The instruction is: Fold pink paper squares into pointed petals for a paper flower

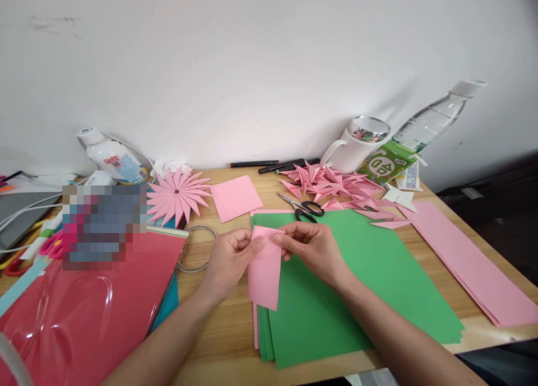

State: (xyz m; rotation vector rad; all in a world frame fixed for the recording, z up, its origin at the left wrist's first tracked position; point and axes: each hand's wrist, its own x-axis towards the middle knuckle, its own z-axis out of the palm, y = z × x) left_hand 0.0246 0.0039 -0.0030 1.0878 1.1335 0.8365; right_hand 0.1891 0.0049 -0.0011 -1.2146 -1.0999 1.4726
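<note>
Between both hands hangs a narrow pink paper rectangle [264,279], apparently folded, held above the left edge of a stack of green paper [336,296]. My left hand [231,257] pinches its upper left part with thumb and fingers. The upper right corner is pinched by my right hand [313,249], its thumb pressed on the front. Black-handled scissors [310,209] lie just beyond the green stack. A square pink sheet [236,198] rests past my left hand, beside a many-pointed pink paper star [176,191]. Folded pink pieces [336,184] are heaped behind the scissors.
Long pink strips [471,263] lie at the right. A white mug [357,142], a tilted plastic bottle [437,117] and a green box [384,162] stand at the back right. Black markers [290,165] lie along the wall. A red folder [92,313] and metal ring [197,269] are left.
</note>
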